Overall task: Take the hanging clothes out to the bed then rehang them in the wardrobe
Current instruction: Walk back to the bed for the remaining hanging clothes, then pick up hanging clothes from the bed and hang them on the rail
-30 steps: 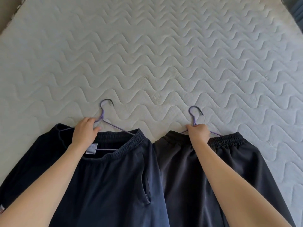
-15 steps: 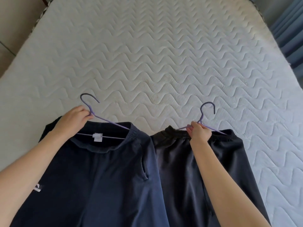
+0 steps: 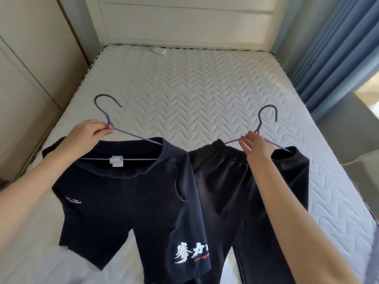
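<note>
- Evidently soft, light stuff: navy shorts (image 3: 127, 201) draped limp from a thin purple hanger (image 3: 135, 135), raised at the waistband, hems trailing on the white quilted mattress (image 3: 205, 89) near its foot end.
- Just beside, touching along the inner edge: black trousers (image 3: 225, 191) on a second purple hanger (image 3: 259, 125), legs running out of the bottom of view.
- Likely to bunch or slide if grabbed by the cloth. Best taken at the hanger neck, just under the hook, where the stiff wire gives a firm hold and keeps the waistband spread.
- Probably slim, springy wire, so worth keeping level to stop a waistband slipping off one arm.
- Left hand (image 3: 86, 133): curled around the neck of the shorts' hanger, thumb and fingertips pinching just below the hook.
- Right hand (image 3: 256, 147): pinching the trousers' hanger where the two arms meet under the hook, other fingers loosely stretched along the wire.
- Beyond: padded headboard (image 3: 184, 21), blue curtain (image 3: 338, 48) to the right, beige panelled doors (image 3: 24, 78) to the left, possibly the wardrobe, though hard to tell.
</note>
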